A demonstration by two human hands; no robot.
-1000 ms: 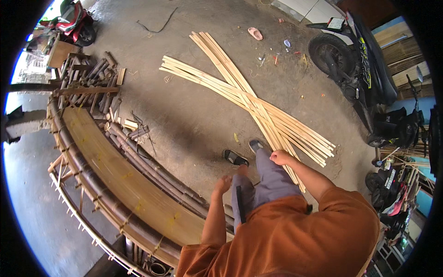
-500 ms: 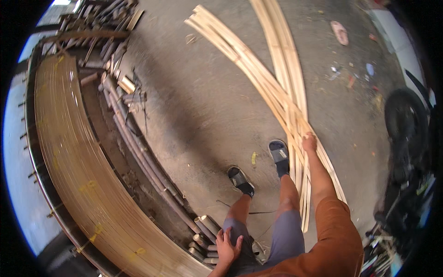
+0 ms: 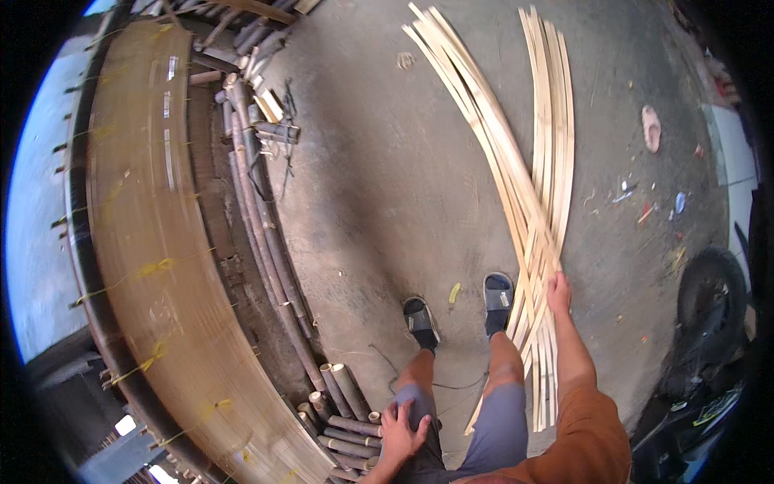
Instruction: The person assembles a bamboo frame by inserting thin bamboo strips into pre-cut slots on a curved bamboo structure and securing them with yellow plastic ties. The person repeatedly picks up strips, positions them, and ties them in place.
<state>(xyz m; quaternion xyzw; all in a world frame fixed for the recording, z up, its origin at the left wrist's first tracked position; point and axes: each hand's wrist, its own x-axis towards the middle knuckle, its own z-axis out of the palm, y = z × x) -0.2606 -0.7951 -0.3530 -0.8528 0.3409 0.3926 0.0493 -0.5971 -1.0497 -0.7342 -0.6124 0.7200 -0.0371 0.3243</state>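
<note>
You have grey concrete floor (image 3: 379, 185) ahead, crossed pale wooden strips (image 3: 512, 165) lying just beside your right sandal (image 3: 497, 297). Your right hand's (image 3: 559, 294) grip is closed on strips near their crossing; your left hand (image 3: 401, 434), fingers spread, rests on your knee, gripping nothing. Moving room lies between strips and bamboo poles (image 3: 276, 242); a wheel (image 3: 711, 292) edges the right.

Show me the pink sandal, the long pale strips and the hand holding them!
Pink sandal (image 3: 651, 129): head view, middle of the sandal.
Pale strips (image 3: 534, 208): head view, where the bundles cross.
Right hand (image 3: 558, 294): head view, back of the hand.
</note>
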